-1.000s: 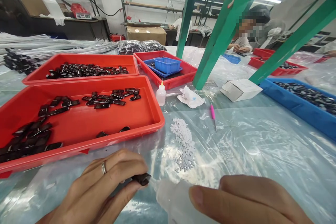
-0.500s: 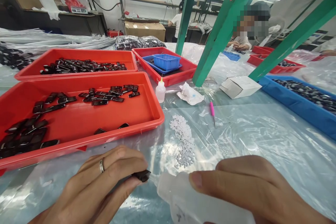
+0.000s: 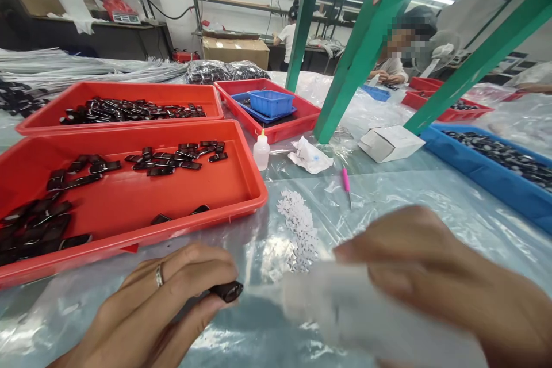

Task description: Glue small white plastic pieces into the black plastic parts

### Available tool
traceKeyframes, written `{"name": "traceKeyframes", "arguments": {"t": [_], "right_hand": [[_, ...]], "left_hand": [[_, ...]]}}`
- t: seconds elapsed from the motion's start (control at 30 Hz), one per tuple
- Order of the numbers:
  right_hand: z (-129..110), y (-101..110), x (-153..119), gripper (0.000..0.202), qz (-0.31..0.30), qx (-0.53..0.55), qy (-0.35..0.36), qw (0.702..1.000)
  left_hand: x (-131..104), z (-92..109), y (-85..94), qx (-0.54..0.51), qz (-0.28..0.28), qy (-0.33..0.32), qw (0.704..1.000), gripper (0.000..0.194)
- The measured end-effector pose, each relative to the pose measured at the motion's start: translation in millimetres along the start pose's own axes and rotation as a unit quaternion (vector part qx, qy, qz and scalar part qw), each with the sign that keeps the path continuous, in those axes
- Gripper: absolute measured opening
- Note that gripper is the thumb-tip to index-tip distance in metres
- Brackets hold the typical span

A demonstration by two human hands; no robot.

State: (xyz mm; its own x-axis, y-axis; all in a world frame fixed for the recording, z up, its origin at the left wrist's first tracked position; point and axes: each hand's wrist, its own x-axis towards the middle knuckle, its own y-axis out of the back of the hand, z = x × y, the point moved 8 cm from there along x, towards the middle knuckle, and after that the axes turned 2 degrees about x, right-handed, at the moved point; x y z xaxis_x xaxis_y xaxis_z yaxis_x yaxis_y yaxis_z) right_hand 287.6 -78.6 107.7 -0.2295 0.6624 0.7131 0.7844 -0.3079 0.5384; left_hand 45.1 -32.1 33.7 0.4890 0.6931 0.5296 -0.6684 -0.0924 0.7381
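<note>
Between thumb and fingers, my left hand [image 3: 168, 299] pinches a small glossy black part [image 3: 229, 291] whose end points right. My right hand [image 3: 440, 282] is wrapped around a translucent white squeeze bottle [image 3: 345, 305], lying sideways and smeared by motion. The bottle's thin nozzle points left toward the black part, with a gap between them. Just beyond the hands, a heap of small white pieces [image 3: 297, 224] lies on the plastic-covered table. To the left, a red tray [image 3: 129, 195] holds many similar black parts.
Behind stand a second red tray [image 3: 150, 89] of black parts and a red tray with blue bins [image 3: 271, 102]. A small bottle [image 3: 261, 152], crumpled tissue [image 3: 310, 155], pink-handled pick [image 3: 346, 181] and white box [image 3: 390, 144] lie ahead. Green posts [image 3: 357, 46] rise beyond; a blue tray [image 3: 483, 167] is right.
My right hand has drawn the squeeze bottle to the right, so its nozzle is now away from the black part. My left hand still pinches the part, turned slightly.
</note>
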Motion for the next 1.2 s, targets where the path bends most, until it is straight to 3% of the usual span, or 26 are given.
{"name": "traceKeyframes", "arguments": {"t": [0.1,0.2,0.33,0.5,0.7,0.8,0.87,0.93,1.0,1.03,1.07,1.13,1.2], "right_hand": [[30.6,8.9,18.7,0.03,0.062,0.059,-0.012,0.996],[85.9,10.6,24.9,0.02,0.112,0.164,-0.131,0.971],[143.3,-1.7,16.3,0.041,0.107,0.224,-0.27,0.93],[170.1,-20.5,9.8,0.044,0.038,0.126,-0.293,0.947],[191.0,-25.3,7.2,0.051,0.016,0.004,-0.261,0.965],[167.6,-2.9,19.6,0.053,0.046,-0.036,-0.196,0.979],[129.6,9.0,27.5,0.039,0.077,-0.056,-0.133,0.987],[79.5,-4.6,30.6,0.015,0.06,-0.056,-0.069,0.994],[26.5,-57.2,28.2,0.011,-0.064,-0.03,0.002,0.997],[0.7,-98.6,21.5,0.018,-0.187,-0.017,0.048,0.981],[-21.0,-134.6,14.2,0.023,-0.268,-0.028,0.096,0.958],[-48.5,-193.9,4.7,0.029,-0.356,-0.1,0.193,0.909],[-56.3,-233.6,6.0,0.025,-0.387,-0.123,0.235,0.883]], "left_hand": [[-5.7,-9.3,-2.8,0.024,-0.027,0.017,0.999,0.016],[-8.8,-14.8,-3.3,0.037,-0.031,0.013,0.999,0.016],[-8.4,-25.2,-5.5,-0.008,-0.013,0.038,0.999,0.016],[5.5,-39.8,-9.2,-0.19,0.022,0.104,0.976,0.015],[33.4,-46.5,20.5,-0.283,0.11,0.105,0.947,0.011],[41.3,-60.7,40.3,-0.277,0.158,0.107,0.942,0.011],[44.5,-68.2,49.9,-0.272,0.178,0.097,0.941,0.013],[45.9,-72.4,53.8,-0.267,0.182,0.09,0.942,0.015],[45.3,-73.9,52.4,-0.264,0.175,0.091,0.944,0.016],[44.6,-73.7,49.9,-0.264,0.166,0.093,0.945,0.017],[43.9,-72.8,46.7,-0.265,0.155,0.096,0.947,0.018],[42.7,-69.8,40.2,-0.269,0.13,0.102,0.949,0.019],[42.0,-65.6,36.5,-0.273,0.115,0.103,0.95,0.019]]}}
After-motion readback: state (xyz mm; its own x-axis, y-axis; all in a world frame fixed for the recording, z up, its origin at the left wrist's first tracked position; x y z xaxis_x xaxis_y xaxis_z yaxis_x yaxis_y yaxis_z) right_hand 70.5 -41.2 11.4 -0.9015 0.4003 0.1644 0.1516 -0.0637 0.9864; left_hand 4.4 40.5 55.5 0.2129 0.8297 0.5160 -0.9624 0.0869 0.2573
